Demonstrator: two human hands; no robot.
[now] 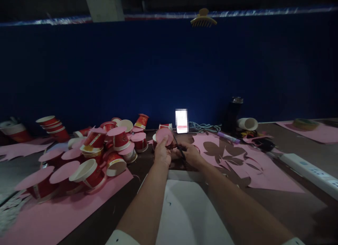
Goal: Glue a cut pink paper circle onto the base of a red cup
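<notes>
Overall, positions are given as on a clock face centred on the two hands. One blue backdrop [132,69] spans the 10 to 2 o'clock sector behind one brown table [105,213]. One perforated pink sheet [274,181] lies at 3 to 4 o'clock, and one larger pink sheet [60,220] at 8 o'clock. The heap of red cups [121,142] occupies 9 o'clock; judging by its state, much of the work is done, with at least nine capped by pink paper. Overlap prevents an exact cup count. One nested stack [58,134], at 10 o'clock, shows no caps and appears untreated. One power strip [311,173] sits near 4 o'clock, one dark bottle [231,113] at 2 o'clock. Left hand [162,151]: thumb and fingers pinched together on one pink disc [162,134]. Right hand [191,155]: fingers curled closed around one pair of dark scissors [180,150]. One lit phone [181,121] stands at 12 o'clock. The pink disc, just above centre, looks nearly round; trimming is judged close to complete. Whether a cup backs it cannot be determined.
</notes>
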